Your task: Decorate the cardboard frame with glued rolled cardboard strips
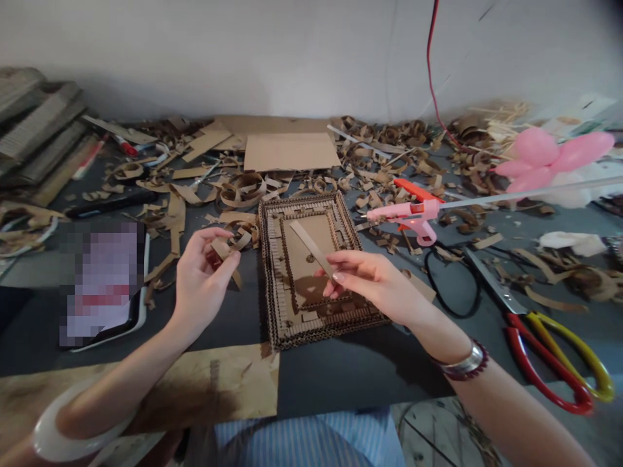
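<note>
Lightly pinched strip [310, 244] above a layered frame [324, 232]

Between the fingertips of the right hand [357, 279], the flat, pale strip is held aslant over the frame, whose lower right part is covered by that hand. A bent cardboard piece [220, 248] is gripped by the thumb and fingers of the left hand [202, 279], beside the frame. Ridged, corrugated edging is stacked around a smooth inner panel. To the right, a pink glue gun [422, 213] with a long, translucent stick is laid, with scissors [514, 316] in red and yellow nearer the front. On the left, a phone [100, 285] is propped. The dark table [326, 383] is strewn with curled brown clippings [406, 134], backed by a pale wall [243, 58] and crossed by a red cable [430, 48].
</note>
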`<action>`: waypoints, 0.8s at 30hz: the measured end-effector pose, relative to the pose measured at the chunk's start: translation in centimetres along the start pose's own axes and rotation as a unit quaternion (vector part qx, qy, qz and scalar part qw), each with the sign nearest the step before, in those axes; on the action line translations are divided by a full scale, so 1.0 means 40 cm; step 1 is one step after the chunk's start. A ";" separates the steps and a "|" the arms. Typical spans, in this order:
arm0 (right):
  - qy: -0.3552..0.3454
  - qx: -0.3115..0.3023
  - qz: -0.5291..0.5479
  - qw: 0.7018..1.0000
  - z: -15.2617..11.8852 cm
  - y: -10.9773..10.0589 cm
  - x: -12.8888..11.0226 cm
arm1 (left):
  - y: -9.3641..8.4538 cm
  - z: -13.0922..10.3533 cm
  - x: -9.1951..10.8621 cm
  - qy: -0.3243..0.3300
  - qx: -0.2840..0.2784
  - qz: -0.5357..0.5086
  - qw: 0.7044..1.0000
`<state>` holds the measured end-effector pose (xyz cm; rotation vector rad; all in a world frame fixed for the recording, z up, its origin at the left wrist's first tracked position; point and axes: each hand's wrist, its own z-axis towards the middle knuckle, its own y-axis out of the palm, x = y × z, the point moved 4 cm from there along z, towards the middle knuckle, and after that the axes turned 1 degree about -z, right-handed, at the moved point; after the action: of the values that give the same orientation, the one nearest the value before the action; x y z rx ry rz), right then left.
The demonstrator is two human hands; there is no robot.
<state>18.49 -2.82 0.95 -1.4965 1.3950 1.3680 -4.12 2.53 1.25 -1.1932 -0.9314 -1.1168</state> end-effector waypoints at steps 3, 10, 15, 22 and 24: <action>0.012 -0.001 0.019 1.000 0.001 0.002 0.003 | -0.006 0.009 -0.002 0.014 0.011 -0.006 1.000; 0.008 0.011 0.020 1.000 0.002 0.012 0.006 | -0.007 -0.022 0.066 0.277 0.111 0.195 0.934; 0.016 0.012 0.010 1.000 0.003 0.026 0.020 | 0.076 -0.099 0.096 0.401 -0.087 0.230 0.883; 0.026 -0.033 0.056 0.998 0.002 0.052 0.024 | 0.114 -0.103 0.090 0.265 -0.219 0.153 0.927; 0.026 -0.043 0.071 0.996 0.001 0.059 0.024 | 0.107 -0.091 0.080 0.203 -0.212 0.144 0.945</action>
<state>16.11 -3.52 0.44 -1.5221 1.5182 1.5026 0.70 -1.49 2.84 -1.3203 -0.1919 -1.2919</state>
